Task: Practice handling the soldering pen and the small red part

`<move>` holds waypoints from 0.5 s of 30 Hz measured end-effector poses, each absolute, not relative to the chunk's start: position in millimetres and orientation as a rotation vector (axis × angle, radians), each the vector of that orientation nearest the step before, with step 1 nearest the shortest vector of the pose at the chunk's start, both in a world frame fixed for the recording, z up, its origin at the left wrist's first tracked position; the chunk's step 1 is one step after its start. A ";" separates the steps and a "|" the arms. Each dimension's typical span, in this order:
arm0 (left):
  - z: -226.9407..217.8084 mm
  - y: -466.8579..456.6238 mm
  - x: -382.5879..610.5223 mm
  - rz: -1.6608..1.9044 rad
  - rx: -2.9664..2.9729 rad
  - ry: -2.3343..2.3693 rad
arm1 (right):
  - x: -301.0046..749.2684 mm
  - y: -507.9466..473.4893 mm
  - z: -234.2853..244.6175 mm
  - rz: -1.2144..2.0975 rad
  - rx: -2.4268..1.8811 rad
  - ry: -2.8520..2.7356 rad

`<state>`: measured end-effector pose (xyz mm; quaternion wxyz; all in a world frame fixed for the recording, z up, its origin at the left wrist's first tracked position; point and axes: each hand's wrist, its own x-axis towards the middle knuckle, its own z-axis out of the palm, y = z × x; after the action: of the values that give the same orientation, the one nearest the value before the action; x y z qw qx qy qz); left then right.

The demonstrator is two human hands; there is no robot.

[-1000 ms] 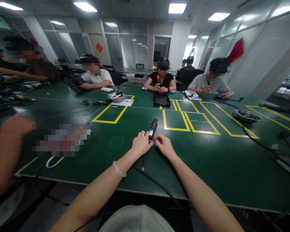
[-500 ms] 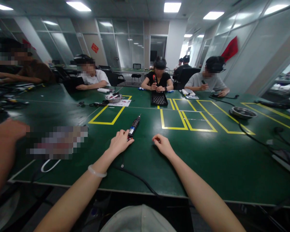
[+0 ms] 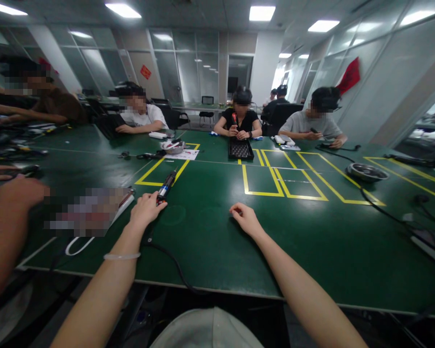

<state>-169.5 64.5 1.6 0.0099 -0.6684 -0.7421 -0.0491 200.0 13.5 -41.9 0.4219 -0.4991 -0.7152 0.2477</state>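
My left hand [image 3: 147,210] is closed around the rear of a black electric screwdriver [image 3: 166,185] with a blue label. The screwdriver lies low over the green table [image 3: 203,246], its thin bit pointing away from me and a little to the right. A black cord [image 3: 176,266] runs from near my left wrist towards the table's front edge. To the right, my right hand [image 3: 244,216] rests on the table with its fingers curled in, and I see nothing in it.
Yellow tape outlines [image 3: 264,194] mark the table. A blurred item with a white strap [image 3: 79,246] lies left, near a neighbour's arm [image 3: 10,212]. A metal bowl [image 3: 368,171] stands right, a black tray [image 3: 241,150] ahead. Several people sit around the table.
My left hand has moved left with the screwdriver, and its cord has shifted too. My right hand has stayed in place. The neighbour's hand at left now shows near a dark object.
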 end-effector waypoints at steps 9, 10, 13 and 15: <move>11.0 47.3 -149.6 -0.212 -2.015 -2.172 | 198.6 12.2 -41.1 0.626 -1.248 -1.783; 12.1 46.0 -148.1 -0.198 -2.021 -2.165 | 198.6 12.3 -41.5 0.627 -1.248 -1.781; 13.3 44.0 -145.0 -0.166 -2.014 -2.163 | 198.7 12.7 -42.4 0.633 -1.248 -1.783; 12.8 43.8 -143.3 -0.178 -1.995 -2.168 | 198.6 13.0 -43.0 0.635 -1.249 -1.786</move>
<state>-143.3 43.8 12.8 0.0950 -0.6728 -0.7312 -0.0600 198.6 13.0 -43.0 0.4221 -0.4988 -0.7133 0.2534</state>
